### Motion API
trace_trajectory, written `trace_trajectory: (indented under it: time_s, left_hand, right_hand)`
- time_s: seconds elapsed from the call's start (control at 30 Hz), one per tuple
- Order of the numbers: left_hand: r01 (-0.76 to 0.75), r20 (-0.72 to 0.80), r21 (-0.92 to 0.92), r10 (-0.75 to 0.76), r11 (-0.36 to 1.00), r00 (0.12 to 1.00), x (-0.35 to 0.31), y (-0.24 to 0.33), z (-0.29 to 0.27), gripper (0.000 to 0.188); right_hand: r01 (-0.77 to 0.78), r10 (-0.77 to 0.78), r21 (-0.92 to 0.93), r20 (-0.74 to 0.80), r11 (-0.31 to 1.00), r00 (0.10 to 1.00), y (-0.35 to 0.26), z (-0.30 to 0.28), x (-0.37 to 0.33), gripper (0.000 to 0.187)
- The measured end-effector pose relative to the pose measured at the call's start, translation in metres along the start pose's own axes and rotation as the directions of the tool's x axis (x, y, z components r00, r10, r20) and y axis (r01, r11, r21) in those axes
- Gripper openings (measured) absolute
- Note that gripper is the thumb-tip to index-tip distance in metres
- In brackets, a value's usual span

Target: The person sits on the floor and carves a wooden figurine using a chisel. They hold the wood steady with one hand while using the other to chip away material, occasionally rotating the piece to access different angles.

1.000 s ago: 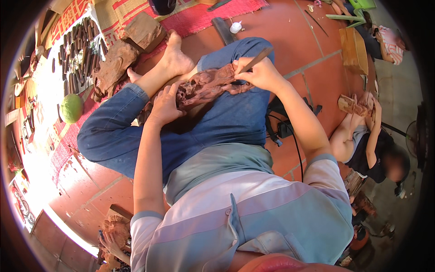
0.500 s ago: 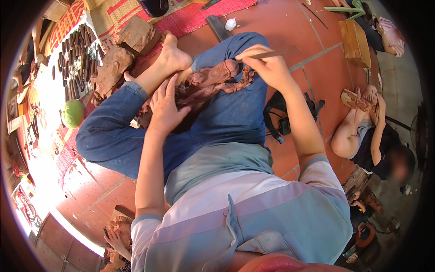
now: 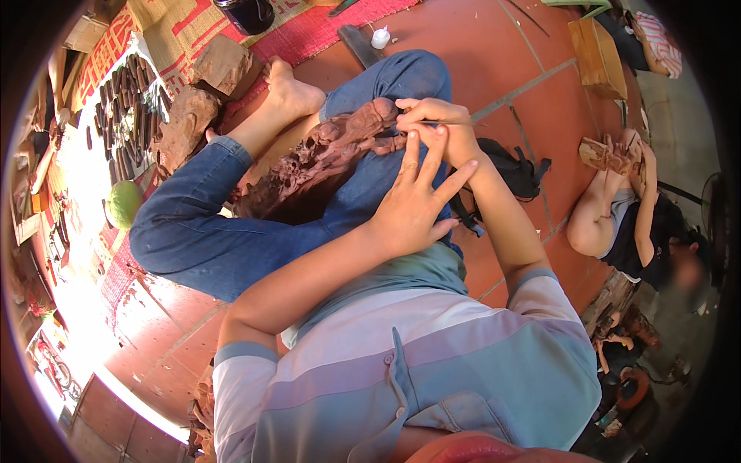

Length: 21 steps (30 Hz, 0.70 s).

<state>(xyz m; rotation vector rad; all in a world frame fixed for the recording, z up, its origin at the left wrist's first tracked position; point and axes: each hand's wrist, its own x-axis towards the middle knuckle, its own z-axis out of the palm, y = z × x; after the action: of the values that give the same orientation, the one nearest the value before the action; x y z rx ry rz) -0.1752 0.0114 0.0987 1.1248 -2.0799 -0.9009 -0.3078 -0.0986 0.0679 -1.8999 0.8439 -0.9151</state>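
Note:
A knotty reddish-brown wood carving point(image 3: 340, 143) lies across my crossed legs in blue jeans. My right hand point(image 3: 448, 135) is closed around a slim dark carving tool point(image 3: 451, 123) beside the carving's rounded right end. Most of the tool is hidden by my fingers. Fingers spread, my left hand point(image 3: 413, 204) is off the wood and reaches across my body. Its fingertips are at my right hand and wrist; whether they touch, I cannot tell. Nothing shows in the left hand.
Many dark-handled tools point(image 3: 127, 116) lie on a pale sheet at left, near a green melon point(image 3: 123, 204). Wood blocks point(image 3: 225, 68) stand past my foot. A dark strapped bag point(image 3: 513, 170) lies right of my knee. Another person point(image 3: 617, 208) sits at far right holding wood.
My left hand has left the carving and swung right, over to my right hand. My right hand has shifted slightly down and left, the tool still in it.

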Motion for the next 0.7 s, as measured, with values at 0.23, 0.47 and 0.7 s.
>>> trace_trajectory:
  time_s: [0.23, 0.47, 0.7]
  left_hand:
    - [0.066, 0.039, -0.043, -0.064, 0.997, 0.997, -0.011, 0.011, -0.006, 0.092]
    - [0.014, 0.130, -0.136, 0.004, 0.991, 0.991, 0.001, 0.002, -0.011, 0.091]
    - [-0.015, 0.015, -0.107, 0.017, 0.994, 1.000, -0.005, 0.002, -0.007, 0.089]
  right_hand:
    - [0.038, -0.023, -0.139, 0.114, 0.990, 0.993, -0.010, 0.003, 0.001, 0.004]
    - [0.035, -0.035, -0.001, -0.041, 0.999, 0.999, 0.003, -0.001, -0.006, 0.010]
    - [0.052, -0.045, -0.066, 0.110, 0.996, 0.993, 0.001, -0.003, 0.000, 0.006]
